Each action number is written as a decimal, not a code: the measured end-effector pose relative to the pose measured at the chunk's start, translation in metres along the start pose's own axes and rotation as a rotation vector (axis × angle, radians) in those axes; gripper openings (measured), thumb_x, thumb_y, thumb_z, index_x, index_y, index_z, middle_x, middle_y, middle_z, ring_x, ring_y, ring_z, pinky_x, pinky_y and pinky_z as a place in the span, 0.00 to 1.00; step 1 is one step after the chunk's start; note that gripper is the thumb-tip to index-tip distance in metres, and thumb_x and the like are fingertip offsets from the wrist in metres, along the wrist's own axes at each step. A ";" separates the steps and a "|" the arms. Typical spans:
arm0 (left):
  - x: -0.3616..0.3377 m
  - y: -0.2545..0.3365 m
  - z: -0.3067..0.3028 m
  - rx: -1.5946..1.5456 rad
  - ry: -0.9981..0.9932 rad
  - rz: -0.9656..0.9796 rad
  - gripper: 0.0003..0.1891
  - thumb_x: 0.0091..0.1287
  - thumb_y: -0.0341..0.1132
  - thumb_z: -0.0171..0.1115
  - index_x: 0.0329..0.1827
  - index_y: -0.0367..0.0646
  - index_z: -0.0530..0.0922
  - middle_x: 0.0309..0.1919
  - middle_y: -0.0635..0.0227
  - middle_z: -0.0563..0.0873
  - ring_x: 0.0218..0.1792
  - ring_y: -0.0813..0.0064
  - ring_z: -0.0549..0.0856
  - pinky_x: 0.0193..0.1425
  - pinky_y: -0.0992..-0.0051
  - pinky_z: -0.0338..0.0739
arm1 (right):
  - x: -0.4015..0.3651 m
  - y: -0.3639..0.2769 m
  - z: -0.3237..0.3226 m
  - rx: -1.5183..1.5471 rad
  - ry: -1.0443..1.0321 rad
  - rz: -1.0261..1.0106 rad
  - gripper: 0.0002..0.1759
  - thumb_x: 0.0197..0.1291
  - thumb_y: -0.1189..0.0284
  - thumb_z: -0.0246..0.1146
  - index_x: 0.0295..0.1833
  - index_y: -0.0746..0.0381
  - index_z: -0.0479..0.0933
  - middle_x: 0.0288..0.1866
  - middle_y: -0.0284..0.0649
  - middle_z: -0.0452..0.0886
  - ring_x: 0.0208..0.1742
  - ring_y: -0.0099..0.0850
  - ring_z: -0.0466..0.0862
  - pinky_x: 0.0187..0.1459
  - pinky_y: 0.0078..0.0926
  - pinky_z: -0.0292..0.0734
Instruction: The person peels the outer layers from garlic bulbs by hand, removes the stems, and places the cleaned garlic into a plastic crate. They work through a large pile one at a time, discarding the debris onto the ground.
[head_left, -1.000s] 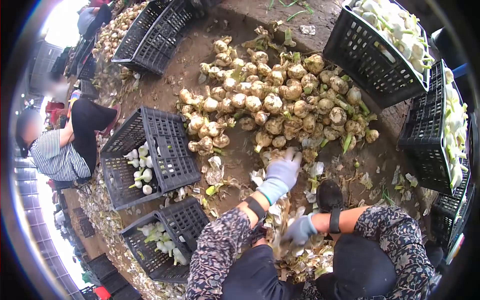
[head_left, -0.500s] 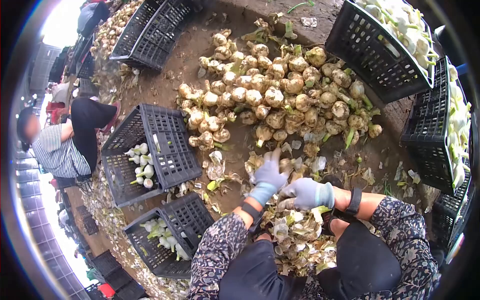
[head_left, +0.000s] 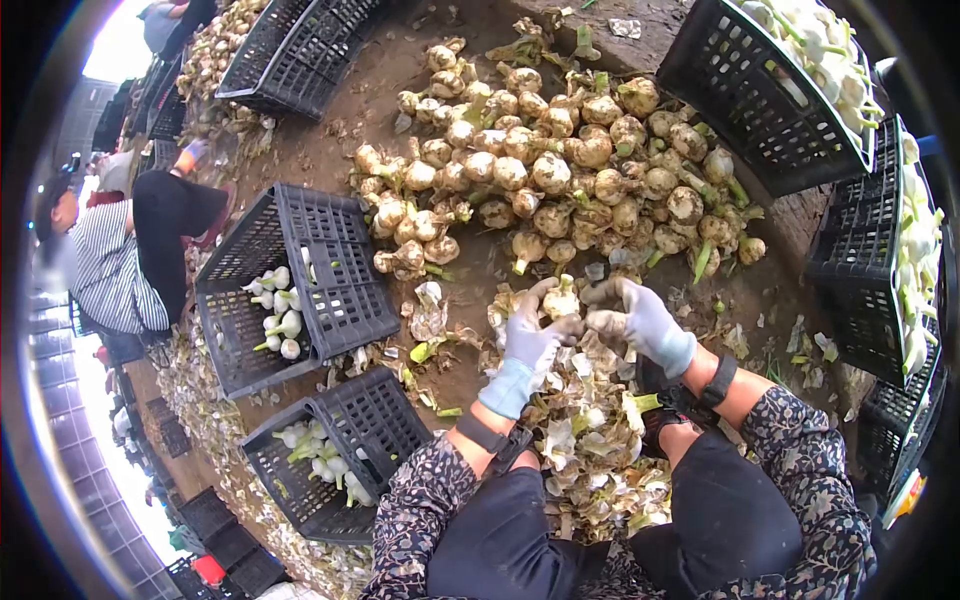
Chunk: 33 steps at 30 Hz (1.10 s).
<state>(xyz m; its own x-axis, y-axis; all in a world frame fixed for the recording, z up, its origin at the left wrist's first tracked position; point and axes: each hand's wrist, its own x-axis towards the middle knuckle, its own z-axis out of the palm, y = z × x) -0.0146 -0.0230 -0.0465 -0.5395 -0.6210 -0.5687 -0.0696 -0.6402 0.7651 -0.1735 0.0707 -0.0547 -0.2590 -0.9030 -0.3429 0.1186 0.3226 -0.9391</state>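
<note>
Between the thumb and fingers of my left hand [head_left: 537, 335], in a grey-white glove, sits a dirt-stained garlic bulb [head_left: 562, 300]. My right hand [head_left: 648, 322], gloved the same way, is just to the right of that bulb. Its fingers are curved and apart from the thumb, with nothing visible between them. Beyond both hands lies a heap of unpeeled garlic bulbs [head_left: 550, 185] with roots and cut stems. Below the hands, peeled garlic skins [head_left: 600, 440] are piled between my feet.
Two tilted black crates [head_left: 345, 275] [head_left: 385, 425] at left hold cleaned white garlic. Upright black crates [head_left: 765, 105] [head_left: 855, 255] filled with garlic stand at right. Another crate [head_left: 300, 60] is at the upper left. A person in a striped shirt [head_left: 115, 265] sits at far left.
My left hand has drawn back slightly and now has a garlic bulb in its fingers. My right hand has moved up and right, its fingers opening from a curl. The seated person's arm has stretched out.
</note>
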 end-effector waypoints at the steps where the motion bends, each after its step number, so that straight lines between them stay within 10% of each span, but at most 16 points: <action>1: -0.002 0.000 0.006 0.008 -0.059 0.104 0.29 0.58 0.20 0.69 0.63 0.38 0.70 0.46 0.67 0.81 0.43 0.78 0.82 0.46 0.79 0.81 | 0.003 -0.022 0.001 0.019 -0.001 0.064 0.23 0.58 0.66 0.71 0.53 0.68 0.73 0.34 0.32 0.80 0.27 0.16 0.77 0.28 0.15 0.73; 5: -0.013 -0.002 0.017 0.184 -0.116 0.423 0.33 0.56 0.22 0.72 0.66 0.32 0.68 0.57 0.62 0.77 0.55 0.76 0.78 0.60 0.77 0.75 | -0.004 -0.065 0.010 0.298 0.045 0.208 0.21 0.57 0.65 0.71 0.47 0.66 0.74 0.35 0.34 0.82 0.31 0.18 0.79 0.32 0.17 0.75; 8: -0.025 0.008 0.019 0.080 -0.136 0.306 0.33 0.55 0.25 0.73 0.64 0.32 0.69 0.54 0.62 0.80 0.51 0.77 0.81 0.55 0.78 0.78 | -0.004 -0.054 0.001 0.402 -0.008 0.171 0.17 0.56 0.63 0.72 0.41 0.64 0.76 0.31 0.33 0.81 0.30 0.18 0.79 0.30 0.17 0.73; 11: -0.033 0.016 0.022 -0.058 -0.161 0.118 0.29 0.59 0.31 0.71 0.64 0.36 0.71 0.30 0.65 0.86 0.26 0.78 0.85 0.27 0.82 0.81 | -0.012 -0.057 -0.007 0.341 -0.141 0.309 0.15 0.61 0.59 0.67 0.39 0.59 0.77 0.26 0.30 0.79 0.25 0.18 0.78 0.25 0.14 0.70; 20: -0.034 0.017 0.025 -0.195 -0.087 0.063 0.28 0.59 0.31 0.71 0.63 0.35 0.72 0.36 0.63 0.87 0.28 0.77 0.86 0.29 0.81 0.81 | -0.024 -0.040 -0.016 0.737 -0.143 0.303 0.15 0.61 0.66 0.68 0.48 0.64 0.78 0.34 0.34 0.84 0.29 0.21 0.82 0.32 0.17 0.76; 28: -0.031 0.012 0.034 0.055 -0.049 0.379 0.30 0.55 0.25 0.74 0.60 0.32 0.72 0.40 0.66 0.86 0.37 0.79 0.86 0.43 0.82 0.82 | -0.016 -0.071 -0.004 0.399 -0.048 0.219 0.10 0.60 0.69 0.68 0.43 0.63 0.78 0.28 0.28 0.80 0.26 0.13 0.76 0.25 0.10 0.67; 33: -0.039 0.022 0.025 -0.216 -0.169 0.045 0.29 0.58 0.33 0.73 0.61 0.34 0.72 0.40 0.62 0.86 0.33 0.74 0.87 0.36 0.79 0.83 | -0.017 -0.067 -0.008 0.430 -0.061 0.241 0.10 0.61 0.66 0.68 0.38 0.61 0.79 0.26 0.28 0.79 0.24 0.14 0.74 0.25 0.14 0.67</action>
<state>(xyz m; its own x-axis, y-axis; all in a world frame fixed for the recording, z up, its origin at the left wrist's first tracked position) -0.0159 -0.0018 0.0000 -0.6718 -0.5782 -0.4629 0.1285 -0.7065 0.6960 -0.1844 0.0668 0.0144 -0.1205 -0.8362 -0.5350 0.5560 0.3896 -0.7342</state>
